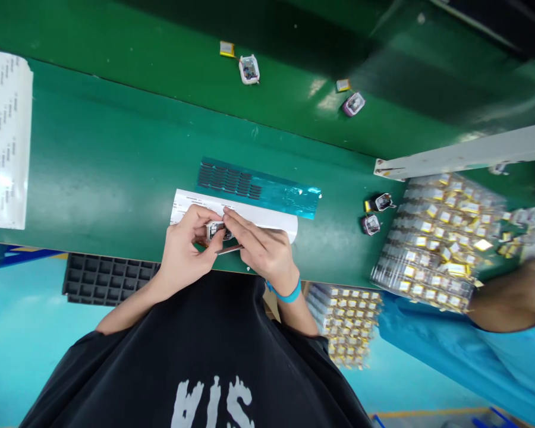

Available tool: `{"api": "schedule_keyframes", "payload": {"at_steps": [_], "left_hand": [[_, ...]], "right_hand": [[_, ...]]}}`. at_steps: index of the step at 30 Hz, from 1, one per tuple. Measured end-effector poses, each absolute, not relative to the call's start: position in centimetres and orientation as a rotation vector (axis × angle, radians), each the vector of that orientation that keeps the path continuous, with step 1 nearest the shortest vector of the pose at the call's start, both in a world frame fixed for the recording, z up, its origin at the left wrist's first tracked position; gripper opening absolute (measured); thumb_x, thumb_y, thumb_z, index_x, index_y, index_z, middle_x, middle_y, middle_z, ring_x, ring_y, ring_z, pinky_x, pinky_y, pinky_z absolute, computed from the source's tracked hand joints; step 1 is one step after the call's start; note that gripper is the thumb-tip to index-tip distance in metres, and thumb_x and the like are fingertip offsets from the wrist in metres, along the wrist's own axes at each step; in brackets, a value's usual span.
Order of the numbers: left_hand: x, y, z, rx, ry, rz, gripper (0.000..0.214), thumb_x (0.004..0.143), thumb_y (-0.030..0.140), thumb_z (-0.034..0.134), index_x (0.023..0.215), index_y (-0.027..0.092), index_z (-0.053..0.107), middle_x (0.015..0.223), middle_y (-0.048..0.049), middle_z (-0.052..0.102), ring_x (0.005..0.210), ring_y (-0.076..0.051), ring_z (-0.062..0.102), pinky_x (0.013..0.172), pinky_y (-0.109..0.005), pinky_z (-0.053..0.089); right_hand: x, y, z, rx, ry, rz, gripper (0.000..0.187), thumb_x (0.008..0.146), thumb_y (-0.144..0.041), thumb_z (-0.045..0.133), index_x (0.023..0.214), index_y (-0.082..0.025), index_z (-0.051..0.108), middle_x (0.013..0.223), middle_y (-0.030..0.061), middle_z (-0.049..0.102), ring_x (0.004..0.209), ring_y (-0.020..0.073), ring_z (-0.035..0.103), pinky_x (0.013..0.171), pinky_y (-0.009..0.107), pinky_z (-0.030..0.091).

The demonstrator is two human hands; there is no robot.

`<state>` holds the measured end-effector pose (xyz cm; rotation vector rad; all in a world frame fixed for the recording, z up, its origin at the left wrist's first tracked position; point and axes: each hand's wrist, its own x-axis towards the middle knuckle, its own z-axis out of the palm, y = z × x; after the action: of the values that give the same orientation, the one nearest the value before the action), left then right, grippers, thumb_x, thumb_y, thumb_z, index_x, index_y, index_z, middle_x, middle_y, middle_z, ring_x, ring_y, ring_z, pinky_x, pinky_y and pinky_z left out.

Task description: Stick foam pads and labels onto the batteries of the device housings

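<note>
My left hand (185, 252) and my right hand (261, 249) meet at the near edge of the green table (93, 160). Both are closed on a small square device case (216, 230) held between their fingertips. My right wrist wears a blue band (288, 294). Right behind the hands lies a white paper strip (267, 217). Beyond it lies a teal film sheet (267, 190) with rows of small dark pieces on its left part.
Two small cases (374, 214) sit to the right, beside trays of gold-labelled cells (437, 238). More cases (249, 69) and cells lie on the green belt behind. A white printed sheet (2, 137) is far left. A black tray (102, 278) sits below. Another person's arm (508, 297) is right.
</note>
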<state>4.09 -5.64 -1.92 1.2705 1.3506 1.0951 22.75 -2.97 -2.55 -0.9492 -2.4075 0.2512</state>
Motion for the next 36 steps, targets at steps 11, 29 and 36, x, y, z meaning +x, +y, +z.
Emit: {"api": "schedule_keyframes", "payload": {"at_steps": [11,29,36], "left_hand": [[4.6,-5.5,-2.1,1.39,1.455,1.296,0.011,0.091,0.02,0.071,0.086,0.019,0.062,0.061,0.0052,0.066,0.044,-0.008,0.061,0.043,-0.017,0.047],[3.7,-3.8,-0.5,1.699,1.254,1.015,0.006,0.095,0.027,0.075,0.096,0.021,0.073,0.079,0.0004,0.078,0.057,-0.012,0.067,0.058,-0.023,0.054],[2.8,2.0,-1.8,2.171,1.035,0.612,0.014,0.105,0.029,0.051,0.109,0.019,0.06,0.126,-0.0111,0.076,0.122,-0.031,0.069,0.103,-0.048,0.052]], "right_hand": [[21.2,-4.2,-2.4,-1.19,-1.922,0.849,0.034,0.104,-0.018,0.054,0.133,-0.021,0.072,0.114,0.005,0.082,0.096,0.0184,0.081,0.082,0.026,0.068],[23.5,-2.2,-2.9,-1.254,-1.455,1.164,0.056,0.105,-0.064,0.046,0.08,-0.022,0.074,0.071,0.0026,0.072,0.049,0.0128,0.058,0.052,0.03,0.054],[27.9,1.5,-2.7,-1.314,-1.746,0.659,0.06,0.112,-0.053,0.033,0.083,-0.024,0.076,0.075,0.0042,0.075,0.074,0.0197,0.072,0.075,0.039,0.06]]}}
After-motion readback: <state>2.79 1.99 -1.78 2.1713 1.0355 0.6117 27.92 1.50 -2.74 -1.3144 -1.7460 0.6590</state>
